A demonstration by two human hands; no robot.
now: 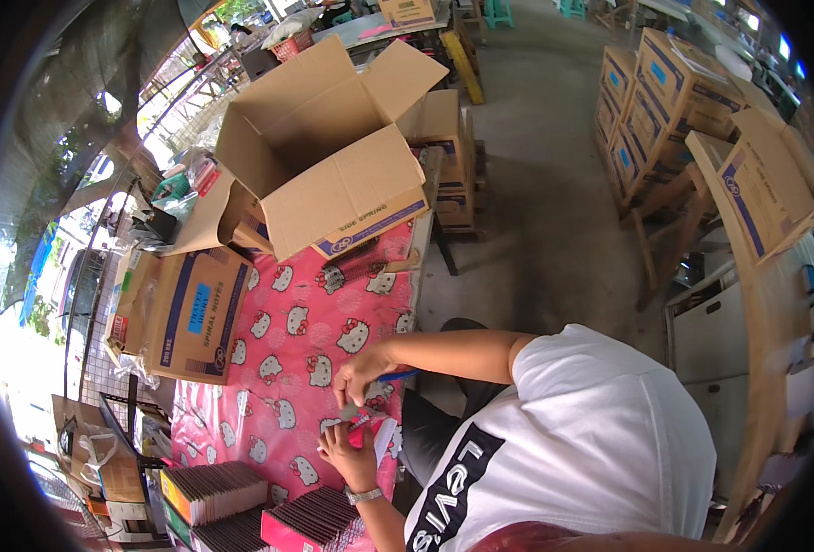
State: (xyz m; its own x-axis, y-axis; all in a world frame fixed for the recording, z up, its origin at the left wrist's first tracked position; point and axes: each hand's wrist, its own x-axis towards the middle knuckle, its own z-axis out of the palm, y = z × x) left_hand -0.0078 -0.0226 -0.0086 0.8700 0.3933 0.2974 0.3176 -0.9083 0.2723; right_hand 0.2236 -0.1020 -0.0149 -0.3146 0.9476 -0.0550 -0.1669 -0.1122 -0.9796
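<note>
- Left hand [347,453] had its fingers wrapped around a small pink piece [360,435], right by the worktop [250,391] edge closest to the person.
- Right hand [363,370] was curled just beyond it, fingertips down by a little grey bit [355,410]; couldn't tell whether it actually had hold of that.
- Some white paper [385,436] poked out beside the pink piece, so it probably paid to keep the left grip steady but light, no creasing, and leave the fiddly stuff to the right fingertips.
- Stacked spiral notebooks [232,489] sat past the left hand, likely worth keeping that forearm clear of.
- Dark coils [359,269] lay farther up the worktop, near a big open carton [342,198].
</note>
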